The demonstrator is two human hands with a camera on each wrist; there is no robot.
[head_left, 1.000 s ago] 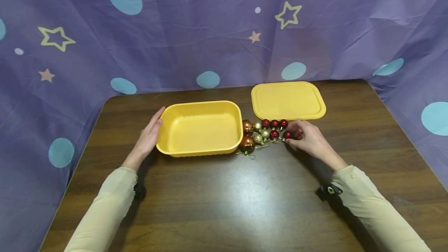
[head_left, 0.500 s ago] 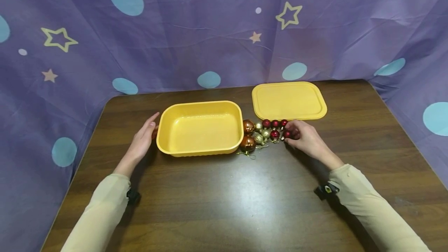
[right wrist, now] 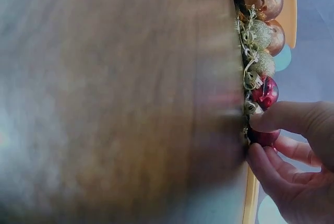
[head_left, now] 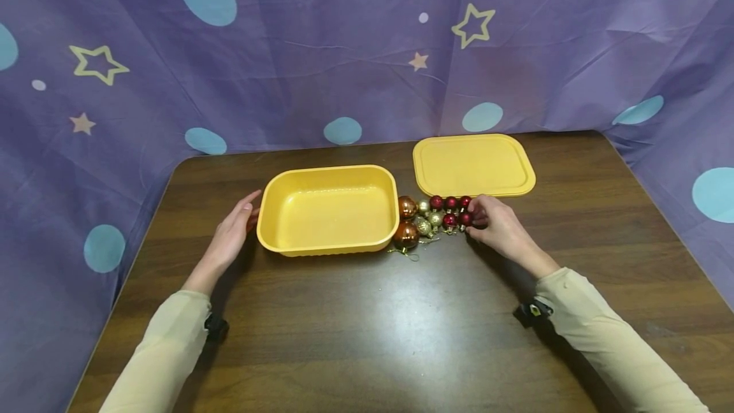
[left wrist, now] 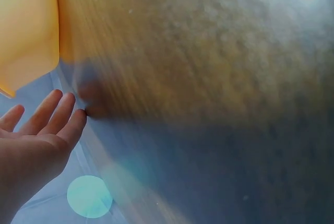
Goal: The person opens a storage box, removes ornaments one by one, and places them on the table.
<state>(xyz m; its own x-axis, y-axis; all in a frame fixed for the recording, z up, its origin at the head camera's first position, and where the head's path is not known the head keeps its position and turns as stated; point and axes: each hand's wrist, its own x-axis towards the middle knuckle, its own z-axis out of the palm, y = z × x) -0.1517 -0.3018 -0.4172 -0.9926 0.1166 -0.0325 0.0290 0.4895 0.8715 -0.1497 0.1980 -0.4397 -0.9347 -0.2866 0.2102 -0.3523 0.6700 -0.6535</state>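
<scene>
My right hand [head_left: 500, 225] pinches a small dark red Christmas bauble [head_left: 465, 218] between thumb and fingers, at the right end of a double row of baubles. In the right wrist view the thumb lies across this red bauble [right wrist: 264, 137], with another shiny red bauble [right wrist: 265, 92] beside it. Gold baubles [head_left: 436, 219] come further left, then two larger copper ones [head_left: 406, 234] against the yellow container [head_left: 327, 250]. My left hand [head_left: 228, 234] stands beside the container's left side, its fingers extended; the left wrist view shows them [left wrist: 61, 112] spread, holding nothing.
A yellow lid [head_left: 473, 164] lies flat at the back right of the brown wooden table [head_left: 344, 336], just behind the red baubles. Behind the table hangs a purple curtain [head_left: 287, 69] with stars and blue spots.
My left hand has drawn back left from the container's wall and lowered slightly. My right hand has slid the red bauble a little left, up to the other red ones.
</scene>
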